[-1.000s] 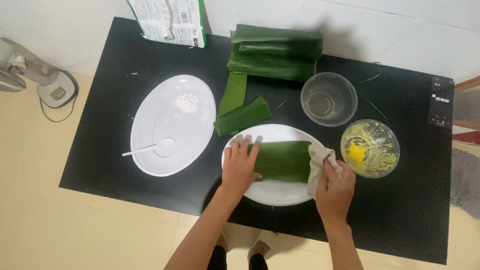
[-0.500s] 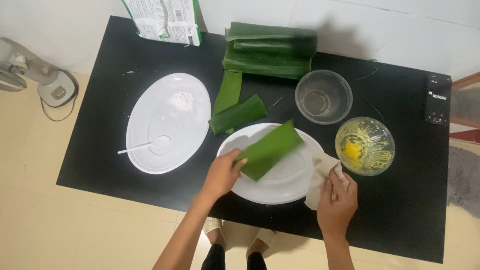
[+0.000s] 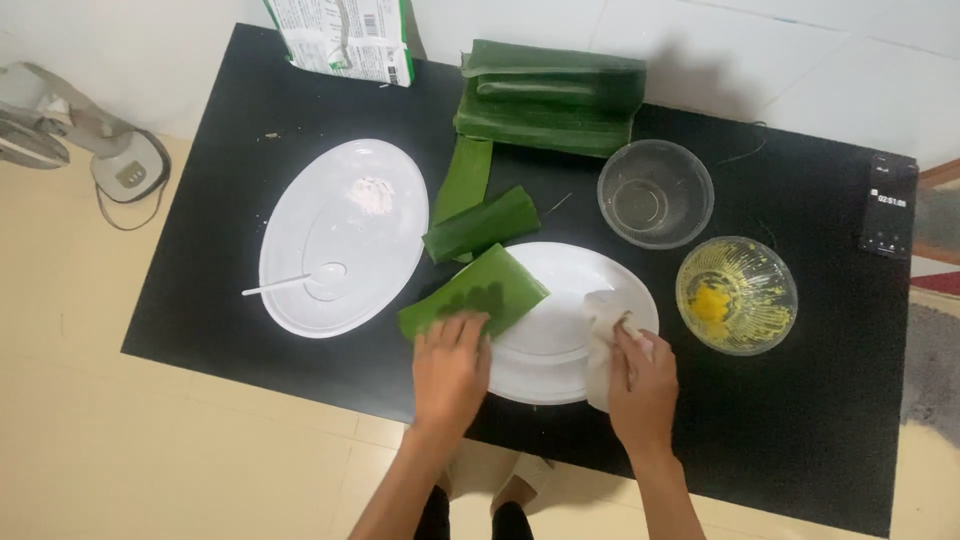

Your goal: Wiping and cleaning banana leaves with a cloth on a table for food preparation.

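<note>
The left hand (image 3: 452, 367) lies flat, fingers together, pressing on the near end of a green banana leaf piece (image 3: 475, 293) that rests half on the round white plate (image 3: 560, 330) and half over its left rim. The right hand (image 3: 640, 385) pinches a crumpled white cloth (image 3: 602, 330) against the plate; how tightly is hard to tell. Because the leaf overhangs the rim, a push could tip it onto the black table (image 3: 800, 440), or tilt the plate toward the oval plate (image 3: 340, 235).

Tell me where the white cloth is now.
In the head view, the white cloth lies on the round plate's right edge, under the right hand, left of the yellow-smeared bowl.
</note>
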